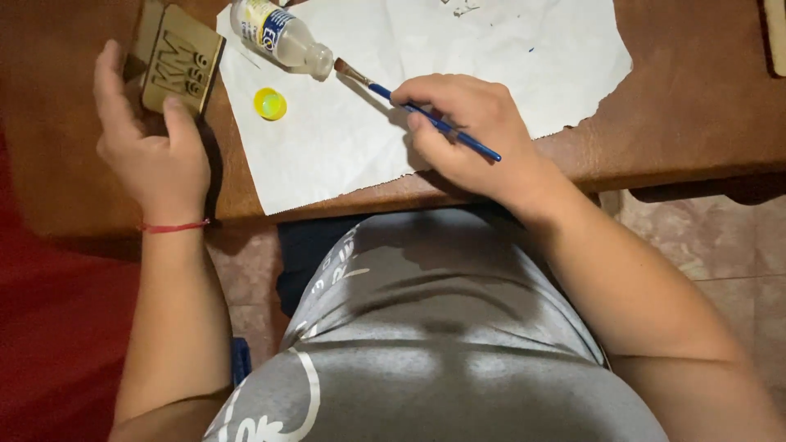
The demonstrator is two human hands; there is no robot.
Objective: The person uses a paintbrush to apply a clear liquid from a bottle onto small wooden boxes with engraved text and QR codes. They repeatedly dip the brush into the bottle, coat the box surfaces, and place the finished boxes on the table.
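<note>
Brown wooden worktop [704,98], head view: front edge runs just past both wrists; bare wood lies open at right. Torn white paper sheet [458,49] carries a lying clear bottle [278,34] and yellow cap [270,104]. Blue-handled paintbrush [409,105], bristles near the bottle mouth, pinched in right hand [467,135] fingers. Left hand [151,143] fingers grip a tan cut-out wooden plaque [182,67] at the paper's left edge.

bottle [277,34] top cut off, wooden plaque [182,59] — thumb-covered corner
</note>
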